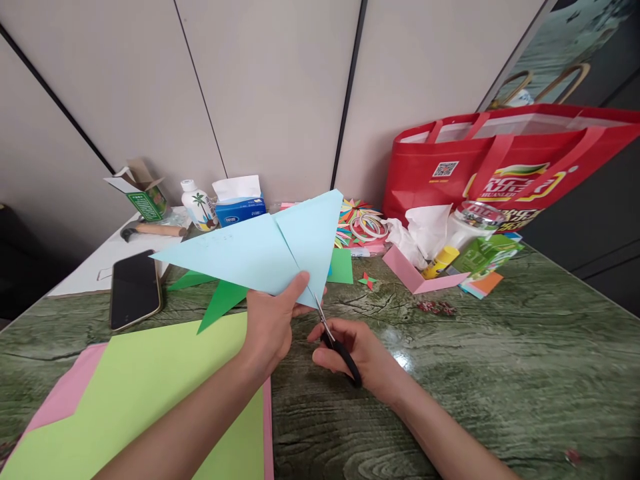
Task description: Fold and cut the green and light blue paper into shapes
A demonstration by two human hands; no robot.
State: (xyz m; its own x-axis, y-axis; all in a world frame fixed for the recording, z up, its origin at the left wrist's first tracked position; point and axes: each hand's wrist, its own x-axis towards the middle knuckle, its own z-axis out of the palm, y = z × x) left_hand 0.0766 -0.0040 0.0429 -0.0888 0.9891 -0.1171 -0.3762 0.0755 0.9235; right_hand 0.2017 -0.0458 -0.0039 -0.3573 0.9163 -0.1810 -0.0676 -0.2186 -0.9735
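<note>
A light blue sheet of paper [230,250], folded into a triangle, is held up above the table by my left hand [273,323], its thumb on top and fingers underneath. My right hand [367,360] is closed round the black handles of a pair of scissors [343,353]. The blades meet the lower edge of the blue paper, just right of my left thumb. A slit or fold line runs from there up to the paper's top edge. Beneath the paper lie green paper pieces [223,303]. Part of my left fingers is hidden behind the paper.
Yellow-green paper [200,393] lies over pink sheets [70,387] at front left. A phone [135,290], a hammer [155,229], a bottle [197,207] and a tissue pack [241,212] stand or lie behind. At right are a pink paper tray [410,277], glue stick [441,262] and red bag [425,167].
</note>
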